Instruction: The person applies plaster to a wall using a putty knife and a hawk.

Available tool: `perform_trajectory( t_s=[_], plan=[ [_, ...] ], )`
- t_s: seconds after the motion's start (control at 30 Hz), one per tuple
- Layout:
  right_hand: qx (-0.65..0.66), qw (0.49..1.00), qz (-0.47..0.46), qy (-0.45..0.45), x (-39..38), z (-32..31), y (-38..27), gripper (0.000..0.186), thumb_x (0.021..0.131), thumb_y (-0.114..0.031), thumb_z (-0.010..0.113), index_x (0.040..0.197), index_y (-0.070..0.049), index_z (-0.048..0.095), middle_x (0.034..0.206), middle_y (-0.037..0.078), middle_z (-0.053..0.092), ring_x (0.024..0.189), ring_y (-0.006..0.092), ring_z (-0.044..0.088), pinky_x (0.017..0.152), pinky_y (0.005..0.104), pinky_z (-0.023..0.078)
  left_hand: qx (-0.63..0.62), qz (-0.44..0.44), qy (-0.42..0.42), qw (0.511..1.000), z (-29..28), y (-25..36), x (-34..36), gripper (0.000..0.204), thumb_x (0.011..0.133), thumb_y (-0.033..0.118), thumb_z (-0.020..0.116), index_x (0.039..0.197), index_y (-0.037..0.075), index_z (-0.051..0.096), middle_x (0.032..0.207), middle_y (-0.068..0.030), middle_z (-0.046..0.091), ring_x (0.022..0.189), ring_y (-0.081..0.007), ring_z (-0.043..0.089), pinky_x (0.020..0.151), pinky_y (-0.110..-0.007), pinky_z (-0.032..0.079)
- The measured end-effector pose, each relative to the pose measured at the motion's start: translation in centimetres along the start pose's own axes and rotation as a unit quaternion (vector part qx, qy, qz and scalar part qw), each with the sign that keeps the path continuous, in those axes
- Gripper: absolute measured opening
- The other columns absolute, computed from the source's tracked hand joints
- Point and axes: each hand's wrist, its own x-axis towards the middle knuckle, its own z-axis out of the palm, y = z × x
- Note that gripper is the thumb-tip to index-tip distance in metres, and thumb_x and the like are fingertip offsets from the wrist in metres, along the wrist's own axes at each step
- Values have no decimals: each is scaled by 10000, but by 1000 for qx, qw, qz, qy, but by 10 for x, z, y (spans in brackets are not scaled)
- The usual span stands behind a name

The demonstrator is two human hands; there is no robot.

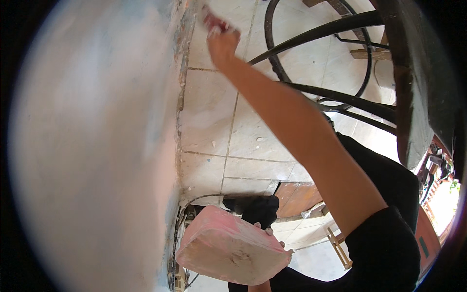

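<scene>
My left hand [269,231] grips a pink plastic tub [209,228] from beneath, with its fingertips showing over the rim. Whitish paste coats the tub's inside, with a rough lump near the middle. My right arm stretches far forward, and the right hand [224,43] is closed around a small tool with a reddish handle [214,22]. Motion blurs that tool, and its far end is too smeared to tell its kind. White smudges mark the fingers. The tool is close to the lower edge of a pale wall [97,146] patched with white, pink and light blue.
Tiled floor [204,126] with small white crumbs runs along the wall. Curved black metal bars [335,95] stand at the right, beside a dark upright panel [413,87]. A dark cable [202,197] lies near the tub. Further back are a brown board [296,197] and a small wooden frame [339,248].
</scene>
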Motion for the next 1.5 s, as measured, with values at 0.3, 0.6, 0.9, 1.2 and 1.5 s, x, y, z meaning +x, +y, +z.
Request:
perform_trajectory(
  t_s=[0.3, 0.6, 0.9, 1.2, 1.5],
  plan=[
    [129, 961, 132, -207, -2, 11, -25, 182, 754, -58, 547, 889, 36, 624, 703, 77, 589, 599, 137, 519, 510, 282, 415, -15, 104, 40, 994, 4, 4, -5, 642, 824, 523, 453, 1334, 171, 285, 1337, -98, 326, 1153, -363, 311, 856, -722, 292],
    [160, 868, 245, -401, -93, -69, -19, 253, 674, 112, 465, 823, 27, 651, 841, 96, 652, 726, 115, 587, 633, 245, 457, -22, 63, 32, 997, 2, -4, 1, 673, 824, 523, 450, 1340, 137, 255, 1311, -147, 326, 1163, -367, 311, 870, -703, 299],
    [216, 934, 217, -184, -13, 0, -27, 262, 780, -10, 478, 1007, 26, 604, 696, 57, 572, 533, 107, 467, 460, 256, 378, -47, 66, 29, 996, -1, -18, -6, 713, 823, 525, 450, 1347, 99, 221, 1277, -201, 329, 1168, -373, 318, 890, -682, 298],
    [264, 771, 442, -375, -158, -106, -37, 143, 763, 22, 489, 729, 20, 628, 836, 112, 629, 718, 159, 590, 591, 271, 454, -59, 101, -7, 993, -9, -21, -10, 730, 818, 552, 432, 1376, 148, 190, 1388, -114, 260, 1241, -367, 277, 934, -678, 219],
    [188, 819, 307, -448, -96, -274, -137, 277, 823, -14, 548, 1096, 14, 512, 1000, 115, 599, 864, 193, 604, 756, 304, 504, 163, 182, -41, 969, 28, 16, 7, 661, 819, 564, 375, 1362, 201, 273, 1413, -37, 267, 1228, -295, 291, 852, -537, 281]
  ],
)
